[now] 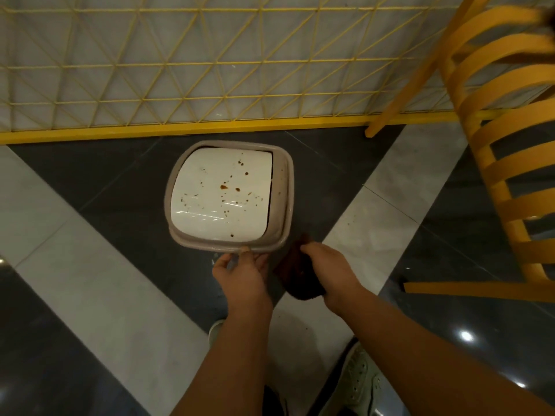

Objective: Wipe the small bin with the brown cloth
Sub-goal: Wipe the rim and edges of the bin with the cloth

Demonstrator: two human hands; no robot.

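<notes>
You stand in a café-like public interior; polished two-tone floor (90, 265), yellow wire partition (180, 70), slatted yellow chair (495, 145).

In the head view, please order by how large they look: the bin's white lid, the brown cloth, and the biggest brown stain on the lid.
1. White lid, clearly the largest.
2. Brown cloth; the right hand hides part, so its full size is unsure.
3. Biggest brown stain, the smallest.
</notes>
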